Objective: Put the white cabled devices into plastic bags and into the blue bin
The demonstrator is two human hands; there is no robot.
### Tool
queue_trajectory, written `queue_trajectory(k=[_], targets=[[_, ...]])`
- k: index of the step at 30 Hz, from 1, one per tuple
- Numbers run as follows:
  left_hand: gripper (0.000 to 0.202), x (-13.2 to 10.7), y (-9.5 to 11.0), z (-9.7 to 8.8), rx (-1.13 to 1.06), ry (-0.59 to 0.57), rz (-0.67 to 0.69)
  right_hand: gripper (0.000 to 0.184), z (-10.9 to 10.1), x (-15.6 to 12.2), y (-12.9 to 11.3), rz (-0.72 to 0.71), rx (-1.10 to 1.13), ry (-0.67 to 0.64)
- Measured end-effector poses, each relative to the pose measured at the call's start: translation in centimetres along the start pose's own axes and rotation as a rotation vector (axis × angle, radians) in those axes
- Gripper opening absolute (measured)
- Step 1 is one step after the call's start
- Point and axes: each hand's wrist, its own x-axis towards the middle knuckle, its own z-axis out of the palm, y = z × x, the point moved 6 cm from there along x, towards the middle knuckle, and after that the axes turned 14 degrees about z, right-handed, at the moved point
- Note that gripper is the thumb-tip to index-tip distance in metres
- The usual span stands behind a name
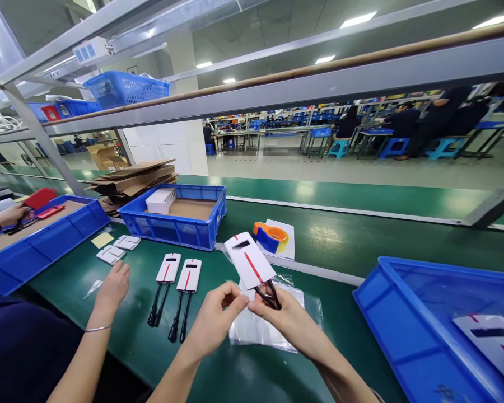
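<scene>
My right hand [292,319] is closed around the black cables of a white flat device [248,263] with a dark window and a red stripe, which tilts up above it. Beside it, my left hand [219,320] is pinched with its fingertips touching the right hand's; what is in the pinch, if anything, is hidden. Under both hands lies a stack of clear plastic bags [262,330]. To the left, two similar white devices [168,268] [190,275] lie with their black cables toward me.
A roll of orange tape [273,234] lies on white paper behind my hands. Blue bins stand at the right [386,313], back [180,229] and left [54,246]. A co-worker's hand [114,285] reaches in at left, near white parts [111,254]. Folded cardboard [130,179] is stacked behind.
</scene>
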Motion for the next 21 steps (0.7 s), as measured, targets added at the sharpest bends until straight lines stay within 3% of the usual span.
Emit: queue_trajectory(k=[5,10,13,15,18,21], targets=[[0.039,-1.1,0.3,-0.9,0.063,-0.020,-0.006,0.048,-1.5,0.3,0.2,0.045,0.016,0.048],[0.027,-1.3,0.5,-2.9,0.145,0.196,0.186,0.050,-1.1,0.1,0.8,0.093,0.061,0.021],[0.049,-1.2,-0.8,-2.0,-0.033,0.059,0.141,0.051,-0.6,-0.1,1.0,0.114,0.087,-0.011],[0.049,-1.3,-1.5,-1.1,-0.150,-0.026,0.089,0.050,-0.5,-0.2,0.9,0.114,0.093,-0.021],[0.034,-1.3,-2.0,-0.6,-0.174,0.000,0.057,0.045,-0.9,-0.3,0.8,0.096,0.071,-0.017],[0.040,-1.1,-1.9,-0.6,-0.168,0.062,0.008,0.030,-1.1,-0.3,0.9,0.080,0.009,-0.037]])
